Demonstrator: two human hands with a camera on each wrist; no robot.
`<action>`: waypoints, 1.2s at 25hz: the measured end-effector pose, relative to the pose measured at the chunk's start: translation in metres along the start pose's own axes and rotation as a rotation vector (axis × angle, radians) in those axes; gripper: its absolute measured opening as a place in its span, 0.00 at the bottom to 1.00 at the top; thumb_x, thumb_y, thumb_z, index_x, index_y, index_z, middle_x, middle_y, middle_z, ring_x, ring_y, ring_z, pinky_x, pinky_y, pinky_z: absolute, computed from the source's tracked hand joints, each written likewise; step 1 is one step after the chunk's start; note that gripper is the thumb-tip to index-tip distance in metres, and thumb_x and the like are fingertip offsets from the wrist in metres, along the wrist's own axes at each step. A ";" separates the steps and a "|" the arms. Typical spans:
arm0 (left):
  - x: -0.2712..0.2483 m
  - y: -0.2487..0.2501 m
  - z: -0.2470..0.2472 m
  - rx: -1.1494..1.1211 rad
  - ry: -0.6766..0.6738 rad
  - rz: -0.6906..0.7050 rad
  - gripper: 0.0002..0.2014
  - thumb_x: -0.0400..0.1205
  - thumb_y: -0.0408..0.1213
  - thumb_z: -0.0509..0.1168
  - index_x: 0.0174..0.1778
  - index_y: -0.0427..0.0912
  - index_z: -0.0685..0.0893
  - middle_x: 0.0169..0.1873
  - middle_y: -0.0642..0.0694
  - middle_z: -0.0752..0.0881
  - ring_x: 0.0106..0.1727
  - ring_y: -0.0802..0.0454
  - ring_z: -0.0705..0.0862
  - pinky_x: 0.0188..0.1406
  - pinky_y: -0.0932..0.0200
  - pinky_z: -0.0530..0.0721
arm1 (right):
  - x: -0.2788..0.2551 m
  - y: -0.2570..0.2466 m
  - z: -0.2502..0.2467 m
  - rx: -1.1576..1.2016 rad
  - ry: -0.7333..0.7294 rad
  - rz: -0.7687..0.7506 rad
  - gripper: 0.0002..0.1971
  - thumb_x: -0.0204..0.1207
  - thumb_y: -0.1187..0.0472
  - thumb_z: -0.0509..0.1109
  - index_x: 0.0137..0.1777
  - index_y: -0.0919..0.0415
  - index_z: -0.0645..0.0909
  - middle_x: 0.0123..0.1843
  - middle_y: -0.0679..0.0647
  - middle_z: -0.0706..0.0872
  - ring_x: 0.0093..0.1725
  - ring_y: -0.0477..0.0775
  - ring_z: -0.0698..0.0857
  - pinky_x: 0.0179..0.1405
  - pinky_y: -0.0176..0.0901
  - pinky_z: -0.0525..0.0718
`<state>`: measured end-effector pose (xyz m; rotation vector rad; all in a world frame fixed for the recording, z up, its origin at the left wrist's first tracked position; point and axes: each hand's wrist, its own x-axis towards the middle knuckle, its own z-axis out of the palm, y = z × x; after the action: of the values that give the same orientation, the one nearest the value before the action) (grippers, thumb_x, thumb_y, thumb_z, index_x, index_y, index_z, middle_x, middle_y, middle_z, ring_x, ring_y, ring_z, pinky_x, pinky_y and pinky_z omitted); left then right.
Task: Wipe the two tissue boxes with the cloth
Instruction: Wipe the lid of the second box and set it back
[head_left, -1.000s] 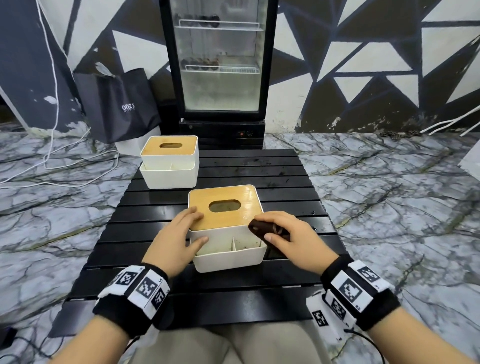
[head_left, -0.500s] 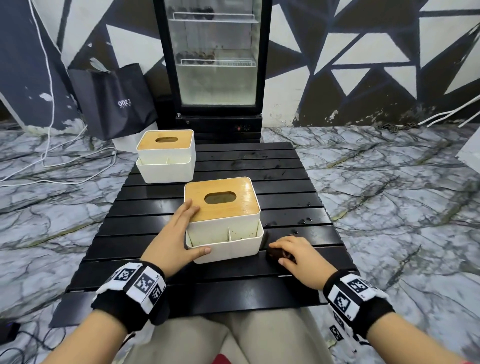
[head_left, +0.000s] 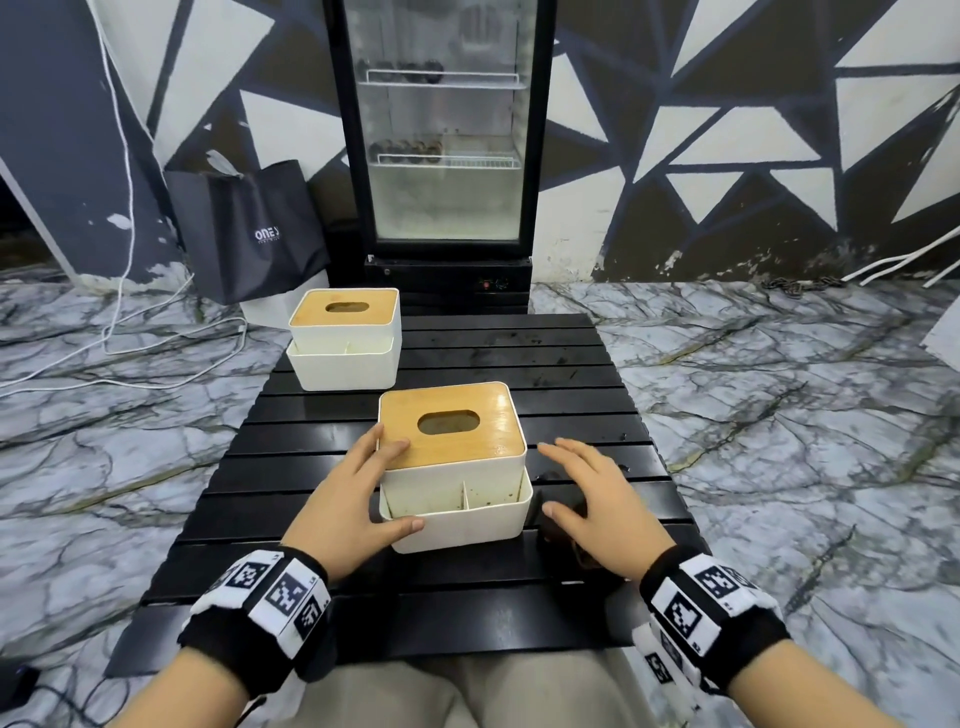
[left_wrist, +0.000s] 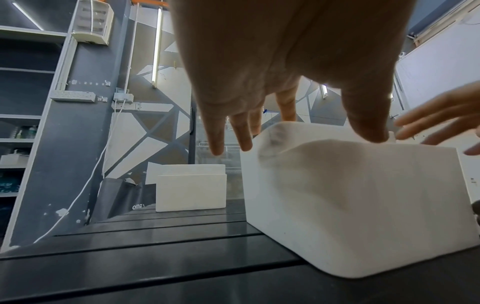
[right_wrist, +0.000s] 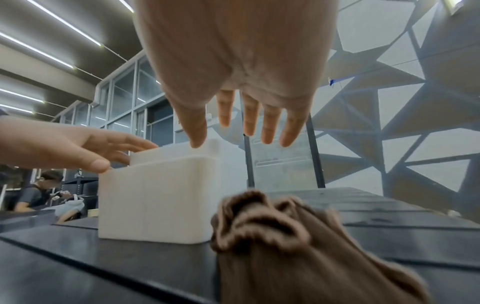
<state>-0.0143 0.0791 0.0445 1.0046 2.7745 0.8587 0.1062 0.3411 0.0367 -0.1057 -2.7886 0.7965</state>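
Black slatted table: left hand flanks box; right hand spread, empty.

The right hand hangs with fingers spread and straight above a crumpled brown cloth lying on the black desk. Beside the cloth stands a white tissue box (the left hand touches its far corner).

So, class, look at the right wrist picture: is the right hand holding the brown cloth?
No: the right hand hangs with straight, spread fingers above the cloth, which lies crumpled on the table beside the tissue box.
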 end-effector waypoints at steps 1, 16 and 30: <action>-0.001 0.000 -0.002 0.002 0.008 0.009 0.40 0.69 0.50 0.77 0.77 0.56 0.66 0.82 0.54 0.55 0.79 0.54 0.63 0.75 0.58 0.64 | 0.004 -0.006 -0.002 0.022 0.016 -0.030 0.31 0.74 0.54 0.69 0.75 0.43 0.61 0.78 0.44 0.63 0.76 0.46 0.61 0.75 0.44 0.63; 0.029 0.011 -0.004 -0.015 -0.039 -0.032 0.32 0.71 0.42 0.77 0.71 0.55 0.74 0.79 0.56 0.63 0.76 0.57 0.68 0.73 0.63 0.64 | 0.038 -0.006 0.001 -0.009 -0.059 -0.045 0.27 0.72 0.64 0.71 0.70 0.48 0.70 0.73 0.43 0.69 0.71 0.45 0.68 0.68 0.31 0.63; 0.197 0.045 0.034 0.012 -0.110 -0.009 0.32 0.75 0.41 0.74 0.75 0.52 0.71 0.82 0.53 0.58 0.79 0.54 0.64 0.78 0.57 0.63 | 0.148 0.096 -0.043 -0.004 0.014 0.122 0.27 0.67 0.72 0.74 0.66 0.55 0.74 0.66 0.51 0.75 0.63 0.53 0.77 0.62 0.36 0.71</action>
<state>-0.1350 0.2442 0.0634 1.0089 2.6938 0.7618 -0.0263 0.4645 0.0524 -0.2837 -2.7924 0.8140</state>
